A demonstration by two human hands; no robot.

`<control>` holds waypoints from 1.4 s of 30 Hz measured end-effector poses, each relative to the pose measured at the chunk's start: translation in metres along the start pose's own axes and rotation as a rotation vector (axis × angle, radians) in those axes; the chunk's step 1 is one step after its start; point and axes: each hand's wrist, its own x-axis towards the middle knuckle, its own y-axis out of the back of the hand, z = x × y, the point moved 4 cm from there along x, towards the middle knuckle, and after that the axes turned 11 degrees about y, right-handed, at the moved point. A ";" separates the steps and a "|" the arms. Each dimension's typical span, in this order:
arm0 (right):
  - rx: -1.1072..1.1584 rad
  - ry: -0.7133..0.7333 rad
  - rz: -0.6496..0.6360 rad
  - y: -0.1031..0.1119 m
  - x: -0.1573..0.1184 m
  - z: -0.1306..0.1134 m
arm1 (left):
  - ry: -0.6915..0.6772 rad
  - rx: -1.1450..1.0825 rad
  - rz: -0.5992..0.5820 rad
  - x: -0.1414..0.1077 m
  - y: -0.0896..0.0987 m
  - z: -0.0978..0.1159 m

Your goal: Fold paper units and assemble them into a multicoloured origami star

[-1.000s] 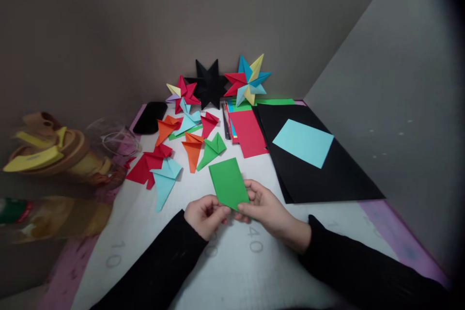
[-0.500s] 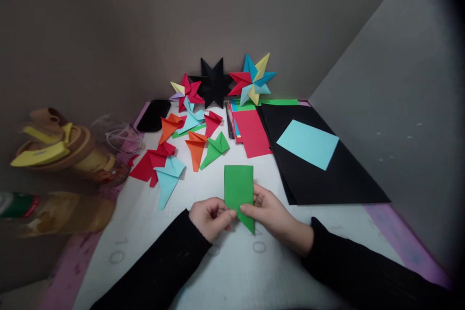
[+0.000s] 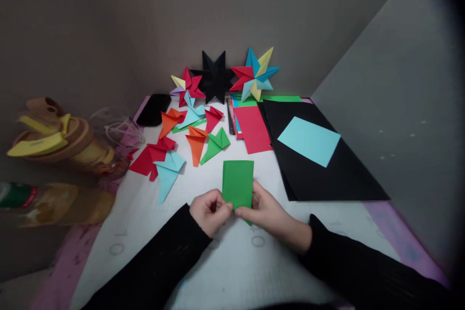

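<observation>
While the left hand [image 3: 209, 214] pinches the lower left corner of a green rectangular paper [image 3: 238, 183], the right hand [image 3: 271, 215] grips its lower right side, thumb in front, fingers partly hidden. Held over the white counter [image 3: 232, 276], it seems mid-fold; a neat crease calls for matched edges.

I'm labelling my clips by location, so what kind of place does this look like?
Probably a papercraft workspace at a table: folded stars like the black one, loose sheets such as the red paper, and a left hand and right hand holding green paper.
</observation>
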 end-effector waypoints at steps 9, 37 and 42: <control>0.039 -0.043 0.015 -0.005 0.001 -0.004 | -0.038 0.011 0.005 -0.001 -0.001 -0.001; -0.133 -0.216 -0.049 0.001 0.001 -0.008 | 0.029 -0.173 0.125 0.001 0.008 0.001; -0.123 -0.182 -0.106 -0.001 0.001 -0.007 | 0.091 -0.124 0.090 -0.001 -0.001 -0.005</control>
